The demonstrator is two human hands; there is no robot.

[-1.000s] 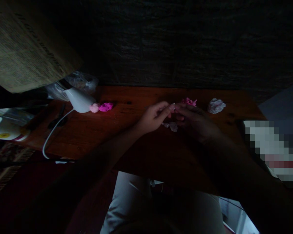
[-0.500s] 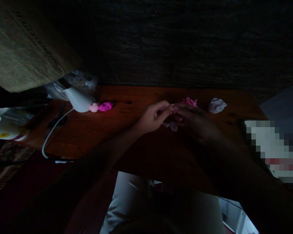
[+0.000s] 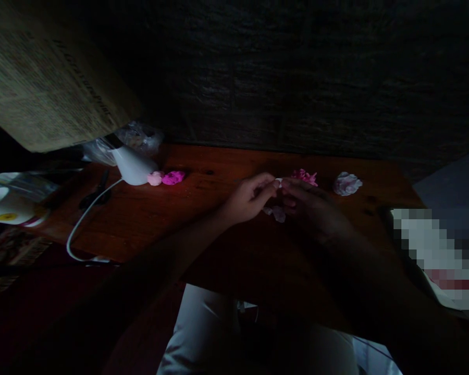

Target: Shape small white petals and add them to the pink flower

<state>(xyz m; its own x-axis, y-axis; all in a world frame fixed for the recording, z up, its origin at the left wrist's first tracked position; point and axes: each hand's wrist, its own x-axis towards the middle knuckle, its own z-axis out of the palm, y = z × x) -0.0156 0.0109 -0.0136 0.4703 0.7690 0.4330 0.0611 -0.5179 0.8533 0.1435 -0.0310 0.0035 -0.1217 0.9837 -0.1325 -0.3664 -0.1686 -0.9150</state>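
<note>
Above the wooden table, both hands meet at a small white piece [image 3: 279,182], soft-looking like clay. My left hand [image 3: 251,197] is closed, with thumb and forefinger pinching the piece from the left. My right hand [image 3: 311,204], in deep shade, has its fingertips closed on the piece's right side. Just under the hands lie pale, thin scraps [image 3: 278,214], partly hidden. A pink ruffled flower-like piece [image 3: 305,177] sits behind the right fingers. Farther right stands a pale ruffled flower-like piece [image 3: 347,184].
At left, a white lamp [image 3: 133,165] with a printed paper shade [image 3: 62,78] stands beside a light pink lump [image 3: 155,178] and a magenta lump [image 3: 174,177]. Its white cable [image 3: 72,229] runs over the table edge [image 3: 101,252]. Scissors [image 3: 96,197] and a paper cup [image 3: 8,205] are nearby.
The view has tilted slightly, so the table sits lower in the picture. Both hands keep close together; the white piece shows a little more between the fingertips.
</note>
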